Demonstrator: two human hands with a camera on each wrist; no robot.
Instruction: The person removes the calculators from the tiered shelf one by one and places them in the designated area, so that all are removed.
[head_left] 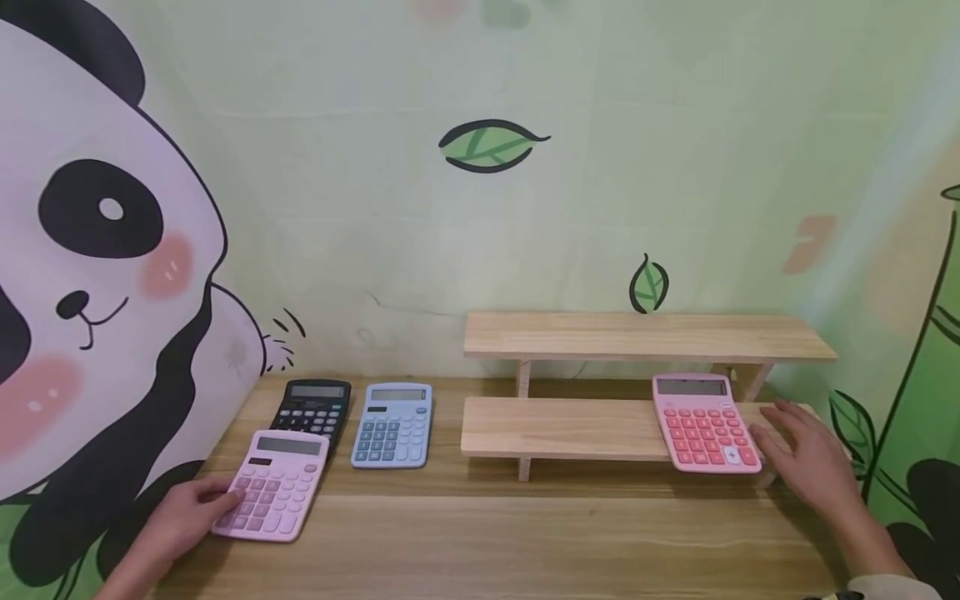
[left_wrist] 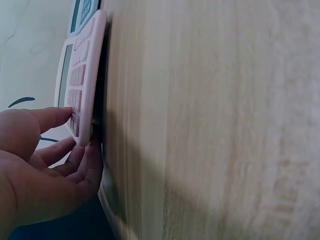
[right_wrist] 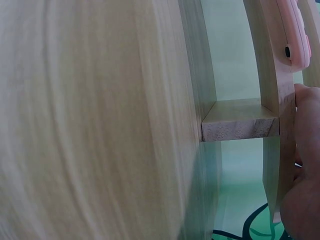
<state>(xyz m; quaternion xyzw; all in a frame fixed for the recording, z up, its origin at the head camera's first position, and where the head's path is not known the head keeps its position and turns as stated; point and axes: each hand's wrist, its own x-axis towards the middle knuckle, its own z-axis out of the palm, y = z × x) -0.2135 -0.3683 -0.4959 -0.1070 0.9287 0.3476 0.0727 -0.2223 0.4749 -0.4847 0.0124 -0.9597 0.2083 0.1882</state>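
My left hand (head_left: 183, 512) pinches a pale pink calculator (head_left: 288, 493) at its lower left edge. In the left wrist view the thumb lies on the keys and the other fingers are under the edge. That calculator overlaps a black calculator (head_left: 318, 400) behind it. A light blue calculator (head_left: 392, 427) lies on the table to the right of these two. A brighter pink calculator (head_left: 703, 423) lies on the lower shelf (head_left: 562, 429), its near edge jutting past the shelf front. Beside its right edge is my right hand (head_left: 813, 458), fingers loosely extended over the shelf end.
A two-step wooden stand (head_left: 645, 335) stands at the back right of the wooden table (head_left: 480, 542), its upper shelf bare. Behind it hangs a green backdrop (head_left: 360, 208) printed with a panda (head_left: 112, 292) and leaves.
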